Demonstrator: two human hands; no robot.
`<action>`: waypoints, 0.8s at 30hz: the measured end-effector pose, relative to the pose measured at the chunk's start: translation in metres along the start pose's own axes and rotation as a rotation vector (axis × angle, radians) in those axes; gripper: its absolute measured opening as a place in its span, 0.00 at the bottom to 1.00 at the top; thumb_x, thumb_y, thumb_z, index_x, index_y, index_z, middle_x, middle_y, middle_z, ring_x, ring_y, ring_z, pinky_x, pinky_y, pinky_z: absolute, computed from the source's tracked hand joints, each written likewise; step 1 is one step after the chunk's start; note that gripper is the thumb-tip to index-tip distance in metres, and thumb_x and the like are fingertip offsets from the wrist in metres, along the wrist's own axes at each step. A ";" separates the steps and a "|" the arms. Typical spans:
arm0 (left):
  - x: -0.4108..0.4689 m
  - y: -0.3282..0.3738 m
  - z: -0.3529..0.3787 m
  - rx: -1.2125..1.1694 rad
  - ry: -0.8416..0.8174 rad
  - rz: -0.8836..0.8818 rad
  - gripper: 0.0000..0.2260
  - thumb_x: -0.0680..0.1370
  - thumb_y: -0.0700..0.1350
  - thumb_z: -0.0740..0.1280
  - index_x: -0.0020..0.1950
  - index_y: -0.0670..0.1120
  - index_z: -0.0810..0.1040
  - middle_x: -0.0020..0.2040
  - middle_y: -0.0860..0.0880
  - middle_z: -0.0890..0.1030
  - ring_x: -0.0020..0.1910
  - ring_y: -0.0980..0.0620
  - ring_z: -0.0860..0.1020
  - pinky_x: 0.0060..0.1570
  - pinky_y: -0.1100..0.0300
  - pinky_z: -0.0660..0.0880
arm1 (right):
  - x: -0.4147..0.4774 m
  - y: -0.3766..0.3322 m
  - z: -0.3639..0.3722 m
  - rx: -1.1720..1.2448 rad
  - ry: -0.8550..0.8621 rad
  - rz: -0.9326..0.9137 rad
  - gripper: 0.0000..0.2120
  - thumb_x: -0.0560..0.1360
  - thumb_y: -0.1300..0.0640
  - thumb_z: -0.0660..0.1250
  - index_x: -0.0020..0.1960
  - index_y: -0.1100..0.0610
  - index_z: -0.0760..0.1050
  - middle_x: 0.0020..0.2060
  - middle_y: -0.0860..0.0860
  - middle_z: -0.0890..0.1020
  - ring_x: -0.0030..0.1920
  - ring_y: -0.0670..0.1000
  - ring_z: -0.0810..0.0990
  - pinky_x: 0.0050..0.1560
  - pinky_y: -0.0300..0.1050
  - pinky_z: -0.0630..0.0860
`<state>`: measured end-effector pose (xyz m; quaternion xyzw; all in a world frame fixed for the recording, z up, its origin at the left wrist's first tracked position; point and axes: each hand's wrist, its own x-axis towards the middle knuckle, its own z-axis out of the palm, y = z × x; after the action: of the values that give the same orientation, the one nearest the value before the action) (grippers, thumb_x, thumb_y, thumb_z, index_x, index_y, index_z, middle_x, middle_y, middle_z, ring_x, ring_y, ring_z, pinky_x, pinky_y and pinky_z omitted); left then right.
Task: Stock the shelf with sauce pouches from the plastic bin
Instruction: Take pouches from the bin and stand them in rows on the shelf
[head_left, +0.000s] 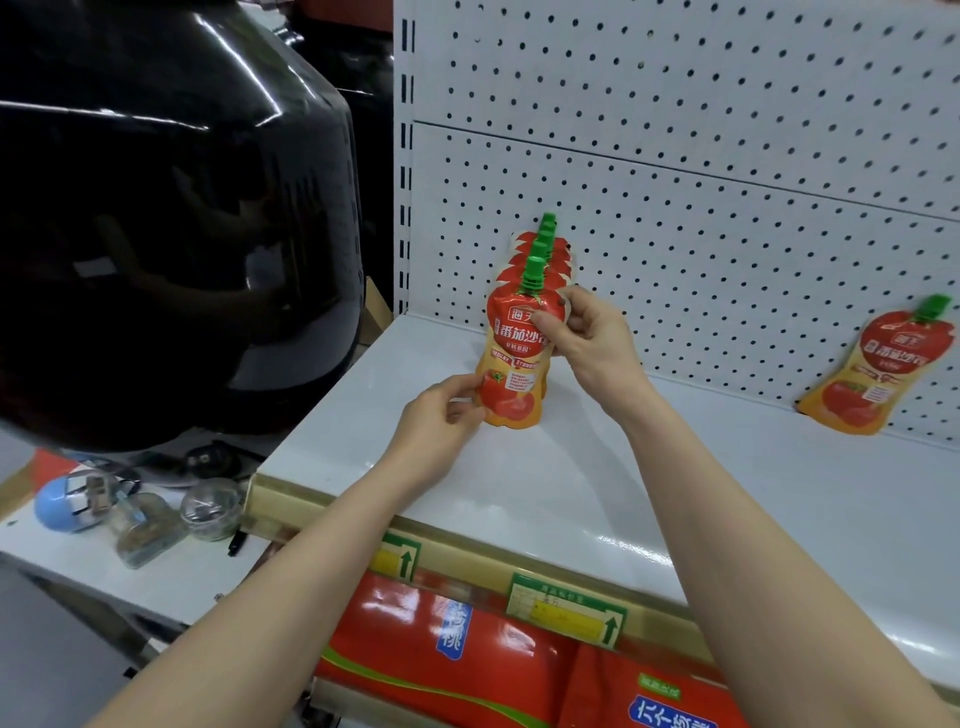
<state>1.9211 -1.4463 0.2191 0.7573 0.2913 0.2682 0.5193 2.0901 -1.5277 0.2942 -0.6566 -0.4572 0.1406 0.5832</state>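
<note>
— Several red-and-orange tomato sauce pouches with green caps (540, 260) already stand in a row on the white metal shelf (571, 478); how much remains?

— Unclear, no bin is visible. Left hand (441, 415) and right hand (587, 338) pinch the front pouch (514, 358), seating it; another pouch (878, 369) leans on the pegboard (727, 182).

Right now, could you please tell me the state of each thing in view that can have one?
Front pouch: upright on the shelf, green cap on, held by both hands.
Row of pouches behind it: upright, caps on.
Lone pouch: leaning against the pegboard, cap on.
Left hand: pinching the front pouch's lower edge.
Right hand: gripping its upper side.
Shelf: mostly bare.
</note>
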 end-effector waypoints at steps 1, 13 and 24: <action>0.000 0.001 0.000 0.003 0.000 0.003 0.17 0.79 0.45 0.64 0.68 0.52 0.73 0.61 0.53 0.79 0.57 0.56 0.78 0.56 0.60 0.76 | -0.001 -0.001 0.000 -0.009 -0.007 -0.001 0.05 0.79 0.60 0.67 0.55 0.57 0.77 0.48 0.50 0.85 0.48 0.47 0.85 0.47 0.42 0.81; -0.053 0.042 0.018 -0.006 0.011 0.236 0.13 0.77 0.40 0.67 0.61 0.50 0.79 0.56 0.51 0.82 0.52 0.57 0.80 0.51 0.67 0.76 | -0.122 0.002 -0.058 -0.631 0.184 -0.061 0.12 0.80 0.52 0.63 0.63 0.51 0.75 0.50 0.46 0.80 0.47 0.46 0.78 0.53 0.44 0.76; -0.197 0.066 0.191 -0.107 -0.361 0.361 0.10 0.78 0.38 0.66 0.56 0.50 0.81 0.49 0.53 0.83 0.49 0.56 0.81 0.50 0.65 0.76 | -0.382 0.035 -0.188 -0.916 0.622 0.026 0.08 0.79 0.57 0.66 0.57 0.57 0.79 0.46 0.51 0.81 0.48 0.52 0.78 0.53 0.44 0.72</action>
<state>1.9320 -1.7272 0.2008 0.8042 0.0392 0.2320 0.5458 2.0334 -1.9364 0.1822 -0.8592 -0.2696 -0.2663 0.3437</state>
